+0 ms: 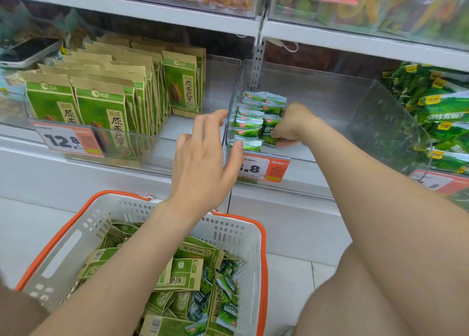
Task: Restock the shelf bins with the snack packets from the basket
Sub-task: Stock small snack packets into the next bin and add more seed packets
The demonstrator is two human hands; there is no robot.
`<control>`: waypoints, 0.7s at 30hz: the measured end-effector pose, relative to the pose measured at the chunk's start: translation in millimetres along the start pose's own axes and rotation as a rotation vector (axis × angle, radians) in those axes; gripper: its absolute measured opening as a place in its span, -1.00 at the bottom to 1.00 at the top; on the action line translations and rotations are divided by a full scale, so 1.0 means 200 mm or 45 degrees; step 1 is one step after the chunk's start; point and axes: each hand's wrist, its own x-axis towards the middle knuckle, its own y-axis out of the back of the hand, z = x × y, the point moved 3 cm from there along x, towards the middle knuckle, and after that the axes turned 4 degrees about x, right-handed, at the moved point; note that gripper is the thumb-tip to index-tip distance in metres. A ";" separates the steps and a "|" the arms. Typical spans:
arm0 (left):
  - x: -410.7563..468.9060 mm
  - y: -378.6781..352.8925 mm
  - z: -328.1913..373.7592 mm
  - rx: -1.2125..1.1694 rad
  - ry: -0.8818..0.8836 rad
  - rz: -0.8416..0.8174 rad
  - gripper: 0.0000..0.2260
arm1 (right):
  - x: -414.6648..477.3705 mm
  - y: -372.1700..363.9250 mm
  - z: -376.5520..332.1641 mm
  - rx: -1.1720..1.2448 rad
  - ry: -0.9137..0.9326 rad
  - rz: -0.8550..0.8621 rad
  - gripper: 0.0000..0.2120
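Right hand presses green packets inside bin.

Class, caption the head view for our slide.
Right hand arranges small green packets in a clear plastic bin above an orange-rimmed white basket.

The white shelf carries clear bins side by side, holding upright brown-and-green packets and small green packets. The basket stands on the tiled floor.
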 end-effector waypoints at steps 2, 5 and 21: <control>0.00 0.00 0.00 -0.007 -0.009 -0.005 -0.59 | -0.03 0.00 0.02 -0.032 -0.046 -0.067 -0.78; 0.00 0.01 -0.01 -0.017 -0.022 -0.022 -0.58 | -0.04 0.01 0.06 -0.069 -0.112 -0.090 -0.67; -0.21 0.07 -0.04 -0.081 -0.330 0.176 -0.91 | -0.80 0.02 -0.18 -0.147 0.871 0.420 -0.68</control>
